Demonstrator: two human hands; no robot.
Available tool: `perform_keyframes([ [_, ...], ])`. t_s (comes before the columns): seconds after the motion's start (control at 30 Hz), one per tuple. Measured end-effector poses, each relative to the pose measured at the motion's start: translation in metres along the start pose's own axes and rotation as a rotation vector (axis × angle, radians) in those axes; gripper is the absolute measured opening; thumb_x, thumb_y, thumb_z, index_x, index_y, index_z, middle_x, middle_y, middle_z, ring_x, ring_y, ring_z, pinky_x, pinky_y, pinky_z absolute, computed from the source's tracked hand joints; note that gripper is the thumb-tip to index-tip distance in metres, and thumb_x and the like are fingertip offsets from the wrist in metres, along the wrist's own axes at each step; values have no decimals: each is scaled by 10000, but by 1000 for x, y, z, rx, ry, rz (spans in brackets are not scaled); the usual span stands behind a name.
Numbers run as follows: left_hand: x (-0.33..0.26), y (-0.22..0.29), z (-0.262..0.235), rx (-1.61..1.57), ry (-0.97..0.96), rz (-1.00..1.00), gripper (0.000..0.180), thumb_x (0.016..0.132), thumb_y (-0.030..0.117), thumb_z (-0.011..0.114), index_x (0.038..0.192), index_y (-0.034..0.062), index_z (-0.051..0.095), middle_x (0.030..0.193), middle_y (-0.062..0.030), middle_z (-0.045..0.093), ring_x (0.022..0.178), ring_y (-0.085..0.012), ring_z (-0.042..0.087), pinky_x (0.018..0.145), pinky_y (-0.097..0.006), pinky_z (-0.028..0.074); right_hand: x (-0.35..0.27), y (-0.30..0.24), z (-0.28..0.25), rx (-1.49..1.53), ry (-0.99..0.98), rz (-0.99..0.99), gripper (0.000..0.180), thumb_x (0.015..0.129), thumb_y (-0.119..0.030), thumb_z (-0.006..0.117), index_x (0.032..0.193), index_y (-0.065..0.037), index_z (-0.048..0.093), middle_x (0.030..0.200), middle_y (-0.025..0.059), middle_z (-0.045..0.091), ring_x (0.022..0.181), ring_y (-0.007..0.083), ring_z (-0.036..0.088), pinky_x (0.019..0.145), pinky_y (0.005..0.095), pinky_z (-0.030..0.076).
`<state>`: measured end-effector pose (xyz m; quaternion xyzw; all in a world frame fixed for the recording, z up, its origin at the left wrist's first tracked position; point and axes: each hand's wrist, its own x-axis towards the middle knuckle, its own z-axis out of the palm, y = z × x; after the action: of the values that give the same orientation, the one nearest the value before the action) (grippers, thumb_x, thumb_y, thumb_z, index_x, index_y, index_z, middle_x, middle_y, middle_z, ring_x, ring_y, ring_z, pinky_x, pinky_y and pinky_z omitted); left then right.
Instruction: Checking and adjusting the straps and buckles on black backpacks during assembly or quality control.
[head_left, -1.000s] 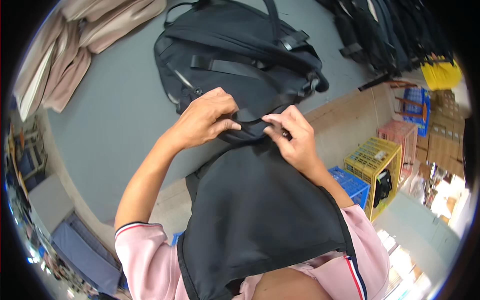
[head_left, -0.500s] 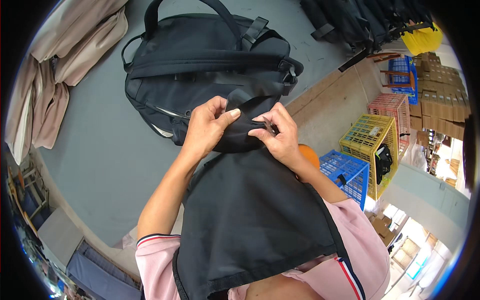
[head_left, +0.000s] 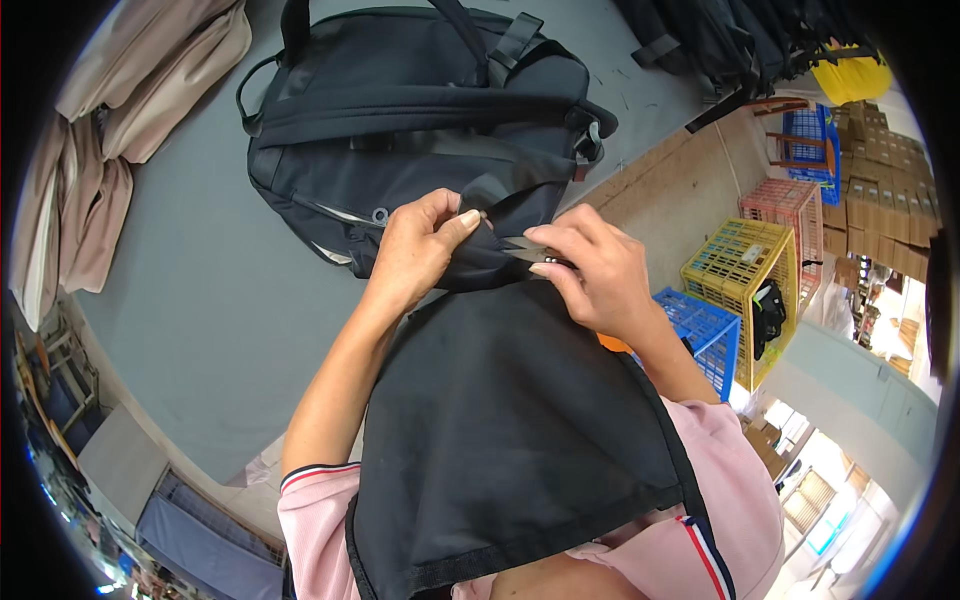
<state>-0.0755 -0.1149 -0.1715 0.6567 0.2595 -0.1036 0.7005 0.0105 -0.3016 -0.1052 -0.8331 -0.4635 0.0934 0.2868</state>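
Note:
A black backpack (head_left: 400, 110) lies on the table in front of me, its carry handle toward the far side. At its near edge, my left hand (head_left: 415, 245) pinches a black strap (head_left: 515, 205) between thumb and fingers. Thread snips (head_left: 522, 252) sit in my right hand (head_left: 605, 270), held between thumb and fingers. Their pointed metal blades reach left to the fabric just beside my left fingertips. Whether a thread lies between the blades is too small to tell. Closer to me, a black apron (head_left: 510, 420) spreads over my front, just below the bag.
The grey tabletop (head_left: 190, 310) carries beige-pink fabric pieces (head_left: 165, 95) at the left and a heap of black bags (head_left: 715, 45) at the far right. Beyond its right edge stand blue (head_left: 705, 330), yellow (head_left: 735, 265) and pink (head_left: 780, 205) plastic crates, with stacked cartons (head_left: 885, 190) behind.
My right hand has drawn back a little to the right and turned, so the snips' blades now show. My left hand keeps its pinch in nearly the same place.

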Motion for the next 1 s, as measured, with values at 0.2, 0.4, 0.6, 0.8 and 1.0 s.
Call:
perform_keyframes([
  [0.2,-9,12,1,-76,27,12,126,918,128,544,841,32,571,846,-29,642,773,-67,547,734,-217,439,2,-6,5,10,69,17,355,684,-107,732,1013,-116,602,834,42,517,638,216,567,558,315,454],
  [0.4,-36,0,8,-313,335,254,279,941,242,524,797,8,570,798,-12,570,692,-74,459,643,-219,367,8,6,45,28,111,-65,359,572,38,705,903,-69,614,737,63,485,595,240,546,500,328,424],
  [0.6,-73,-18,0,-512,710,317,196,961,194,479,862,50,567,1035,-32,518,969,-116,459,924,-295,339,29,-6,81,74,273,-348,263,546,44,698,774,-44,601,636,49,467,515,202,521,461,308,403],
  [0.8,-84,-43,-11,-1297,516,203,195,972,182,454,898,32,554,963,-43,545,991,-184,486,1033,-406,325,32,-9,96,100,213,-438,264,563,56,686,793,-47,607,655,32,492,530,190,530,445,297,403],
  [1.0,-94,-51,-24,-1409,542,223,107,908,88,513,923,6,579,984,-75,607,1051,-220,506,1052,-421,318,40,-28,49,569,-302,-180,282,635,92,625,883,-43,621,778,49,573,594,193,567,539,275,451],
])
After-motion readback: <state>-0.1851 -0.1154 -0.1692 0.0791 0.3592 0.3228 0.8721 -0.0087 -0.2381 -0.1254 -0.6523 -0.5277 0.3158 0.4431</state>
